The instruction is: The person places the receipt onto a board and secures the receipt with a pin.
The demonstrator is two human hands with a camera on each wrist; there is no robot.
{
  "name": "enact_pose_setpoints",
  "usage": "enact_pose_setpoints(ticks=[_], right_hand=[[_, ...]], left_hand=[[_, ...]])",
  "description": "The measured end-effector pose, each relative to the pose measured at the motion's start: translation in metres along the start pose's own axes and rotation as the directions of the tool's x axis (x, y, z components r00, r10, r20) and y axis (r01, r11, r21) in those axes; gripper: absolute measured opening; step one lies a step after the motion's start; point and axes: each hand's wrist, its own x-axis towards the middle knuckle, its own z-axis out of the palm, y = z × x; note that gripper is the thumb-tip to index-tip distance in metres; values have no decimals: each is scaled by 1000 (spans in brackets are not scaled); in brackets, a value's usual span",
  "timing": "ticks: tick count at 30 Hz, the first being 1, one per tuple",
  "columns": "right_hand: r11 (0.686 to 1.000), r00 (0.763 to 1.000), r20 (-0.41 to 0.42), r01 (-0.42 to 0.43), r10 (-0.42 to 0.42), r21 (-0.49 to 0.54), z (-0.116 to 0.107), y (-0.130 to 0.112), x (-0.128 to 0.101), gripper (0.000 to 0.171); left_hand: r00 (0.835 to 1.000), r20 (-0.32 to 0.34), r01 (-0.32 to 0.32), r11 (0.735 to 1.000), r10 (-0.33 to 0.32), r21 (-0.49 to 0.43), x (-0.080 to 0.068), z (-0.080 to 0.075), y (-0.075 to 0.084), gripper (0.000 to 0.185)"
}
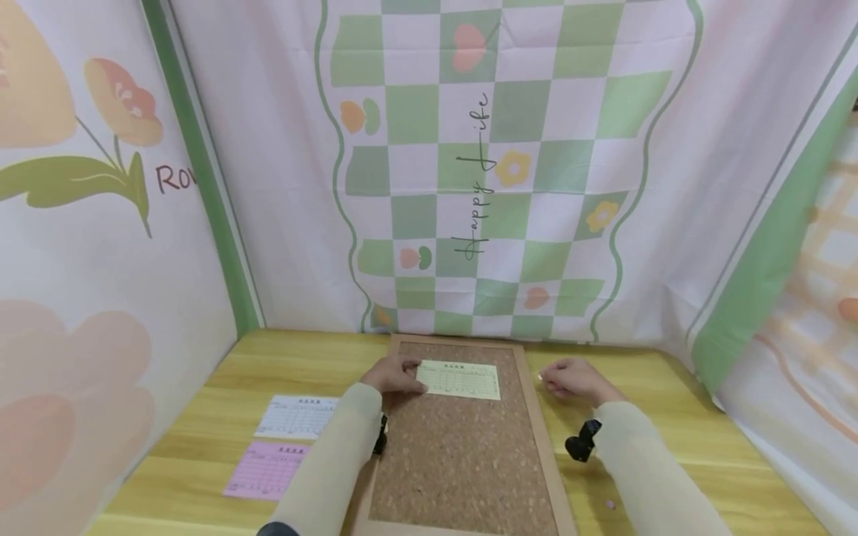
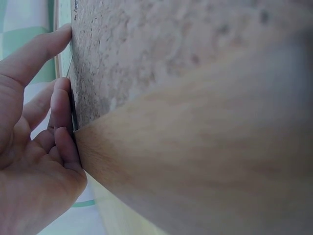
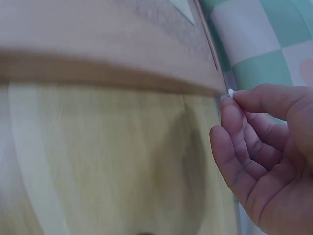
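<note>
A pale yellow printed slip [image 1: 459, 380] lies near the top of a wood-framed corkboard [image 1: 462, 454]. My left hand [image 1: 397, 374] rests at the slip's left edge, thumb and fingertips touching it and the cork. In the left wrist view its fingers [image 2: 61, 105] lie fairly straight along the board's surface. Beyond the board's right frame, my right hand [image 1: 570, 378] is raised above the table. Its thumb and index finger pinch a tiny white piece [image 3: 231, 92], too small to tell its kind; the other fingers curl loosely.
On the wooden table [image 1: 221, 402] left of the board lie a white printed slip [image 1: 295, 415] and a pink one [image 1: 264, 469], partly behind the left sleeve. A small pink piece [image 1: 610, 505] sits near the right forearm. A checked cloth [image 1: 462, 164] hangs behind.
</note>
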Motion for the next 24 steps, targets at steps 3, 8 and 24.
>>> enact_pose_setpoints(ticks=[3,8,24], right_hand=[[1000,1000,7,7,-7,14,5,-7,6,22],[1000,1000,-16,1,-1,-2,18,-19,17,23],[996,997,-77,0,7,88,75,-35,47,29]], left_hand=[[1000,2,-6,1000,6,16,-1,-1,1,70],[1000,4,-15,999,14,31,-3,-3,2,70],[1000,12,-17,1000,17,18,-8,-3,5,71]])
